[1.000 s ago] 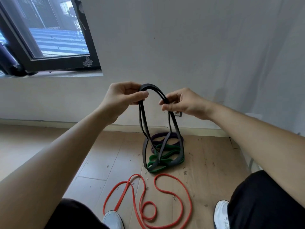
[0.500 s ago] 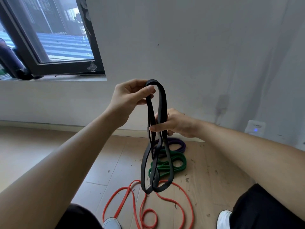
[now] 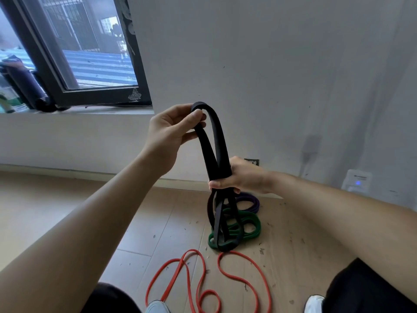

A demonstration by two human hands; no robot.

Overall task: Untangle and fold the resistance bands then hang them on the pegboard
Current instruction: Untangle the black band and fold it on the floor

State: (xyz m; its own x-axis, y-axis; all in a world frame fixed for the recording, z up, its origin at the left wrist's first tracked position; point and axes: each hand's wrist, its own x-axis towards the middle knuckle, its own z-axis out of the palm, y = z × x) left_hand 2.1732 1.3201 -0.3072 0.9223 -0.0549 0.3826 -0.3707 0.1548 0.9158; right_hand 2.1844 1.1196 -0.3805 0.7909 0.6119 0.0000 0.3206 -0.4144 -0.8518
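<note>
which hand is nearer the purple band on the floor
Right. The right hand grips the black band low, just above the purple band. The left hand pinches the black band's top fold, higher and further left.

The red band (image 3: 209, 288) runs off the bottom edge of the frame, its lower loops cut away. The black band (image 3: 217, 154) hangs across part of the green band (image 3: 246, 229), and the right hand (image 3: 239, 177) covers the purple band (image 3: 248, 201) at its top. Both shoes (image 3: 313, 303) at the bottom edge show only their toes.

a plain pale grey wall (image 3: 270, 64) meets a light wooden plank floor (image 3: 67, 211) scattered with small dark debris. a black-framed window (image 3: 90, 93) sits upper left, letting in daylight. a small white wall device (image 3: 357, 180) shows a blue light.
</note>
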